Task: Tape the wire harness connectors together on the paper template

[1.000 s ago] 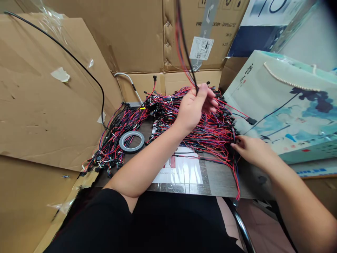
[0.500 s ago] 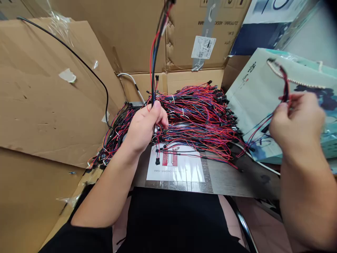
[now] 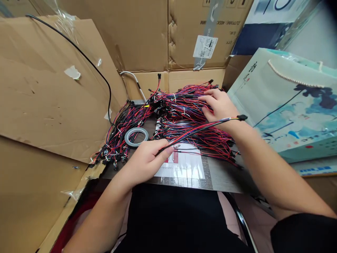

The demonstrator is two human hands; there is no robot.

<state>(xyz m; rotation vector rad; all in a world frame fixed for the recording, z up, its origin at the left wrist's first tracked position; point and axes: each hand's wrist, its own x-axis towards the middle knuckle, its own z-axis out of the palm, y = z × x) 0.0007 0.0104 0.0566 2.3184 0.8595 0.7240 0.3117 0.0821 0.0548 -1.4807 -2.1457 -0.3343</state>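
Observation:
My left hand (image 3: 151, 158) pinches a wire harness (image 3: 195, 130), a strand of red, blue and black wires. It slants up to the right and ends in a black connector (image 3: 242, 117) that lies in front of my right wrist. My right hand (image 3: 219, 107) rests over the large pile of red and black wire harnesses (image 3: 188, 102), fingers apart and nothing gripped. Under my left hand is a white printed sheet (image 3: 188, 168), taped to the table and partly covered by wires. A grey tape roll (image 3: 136, 137) lies left of the sheet.
Another tangle of cables (image 3: 116, 140) lies at the table's left. A tall cardboard panel (image 3: 50, 88) with a black cable stands on that side, and cardboard boxes (image 3: 142, 35) close off the back. To the right stands a pale paper bag (image 3: 284, 105) with a beaded handle.
My right hand has moved left from beside the bag onto the pile, without the wires it held. My left hand has lowered, tipping its harness from upright to slanting right. The tape roll is now uncovered.

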